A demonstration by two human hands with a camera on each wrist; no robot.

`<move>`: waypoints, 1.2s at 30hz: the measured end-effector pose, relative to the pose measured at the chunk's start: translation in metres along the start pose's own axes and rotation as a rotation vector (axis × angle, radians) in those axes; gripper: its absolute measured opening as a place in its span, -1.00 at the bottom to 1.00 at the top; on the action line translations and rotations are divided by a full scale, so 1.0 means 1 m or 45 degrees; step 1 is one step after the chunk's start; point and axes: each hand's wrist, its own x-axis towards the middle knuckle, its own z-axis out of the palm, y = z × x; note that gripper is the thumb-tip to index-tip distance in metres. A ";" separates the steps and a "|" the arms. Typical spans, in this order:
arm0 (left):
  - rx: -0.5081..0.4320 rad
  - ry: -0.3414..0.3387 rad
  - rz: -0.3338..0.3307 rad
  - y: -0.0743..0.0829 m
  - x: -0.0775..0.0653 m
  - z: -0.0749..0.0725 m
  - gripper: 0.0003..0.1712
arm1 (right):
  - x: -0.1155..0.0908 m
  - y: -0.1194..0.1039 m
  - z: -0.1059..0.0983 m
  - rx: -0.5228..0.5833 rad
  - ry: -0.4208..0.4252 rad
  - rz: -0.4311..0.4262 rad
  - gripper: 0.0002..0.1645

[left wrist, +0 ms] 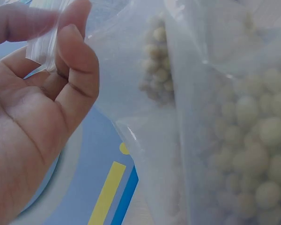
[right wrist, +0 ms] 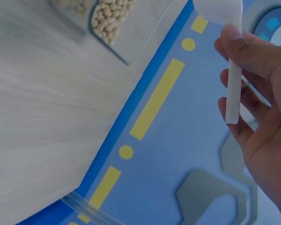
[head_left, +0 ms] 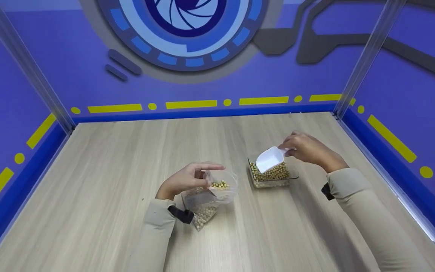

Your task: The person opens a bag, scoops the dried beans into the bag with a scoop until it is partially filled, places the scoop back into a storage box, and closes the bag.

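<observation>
My left hand (head_left: 189,179) pinches the rim of a clear zip bag (head_left: 228,194) that gapes open, with a small heap of yellowish soybeans (head_left: 220,184) inside. In the left wrist view, thumb and fingers close over the bag's zip strip (left wrist: 42,51). Right beside it is a second, fuller clear bag of beans (head_left: 205,216). My right hand (head_left: 308,149) grips a white plastic scoop (head_left: 270,159) by its handle (right wrist: 233,91). The scoop's bowl tilts over a clear rectangular container (head_left: 272,185) of soybeans (head_left: 279,173); no beans show in the bowl.
The wood-grain table (head_left: 127,162) is bounded by blue printed panels (head_left: 70,64) at the back and both sides. Clear corner posts (head_left: 372,49) stand where the panels meet. A tiny dark speck (head_left: 143,199) lies left of the bags.
</observation>
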 end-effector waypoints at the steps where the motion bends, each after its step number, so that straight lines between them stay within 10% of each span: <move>1: 0.003 0.000 0.005 0.000 0.000 0.000 -0.39 | -0.001 0.001 -0.001 -0.021 0.000 0.002 -0.67; 36: -0.076 0.007 -0.064 -0.016 0.004 0.008 -0.36 | -0.010 0.009 0.002 -0.603 -0.059 0.012 -0.75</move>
